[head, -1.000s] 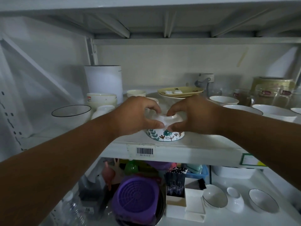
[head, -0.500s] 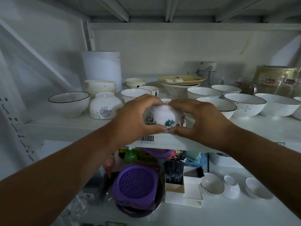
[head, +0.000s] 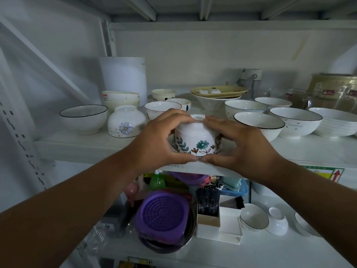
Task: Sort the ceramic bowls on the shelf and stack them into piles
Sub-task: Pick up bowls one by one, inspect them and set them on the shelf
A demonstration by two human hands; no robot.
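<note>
An upside-down white bowl with teal flowers [head: 197, 140] sits at the front edge of the white shelf [head: 96, 147]. My left hand [head: 160, 140] wraps its left side and my right hand [head: 239, 144] its right side, thumbs meeting under the rim. To the left stand an inverted daisy bowl [head: 125, 121] and a black-rimmed bowl [head: 84, 118]. Right of my hands are more black-rimmed bowls [head: 260, 123] [head: 295, 121] and a stack of ribbed white bowls [head: 338, 122].
A white cylinder [head: 123, 78], cream bowls [head: 120, 97], small cups [head: 163, 94] and a yellow dish on a bowl [head: 218, 91] fill the back. Glass jars [head: 332, 93] stand at the far right. The lower shelf holds a purple strainer [head: 162, 215], boxes and more bowls [head: 254, 219].
Both hands slid from the bowl's upturned foot down onto its sides and rim. The view rose, so the bowl's flowered side and the bowls behind it show more fully.
</note>
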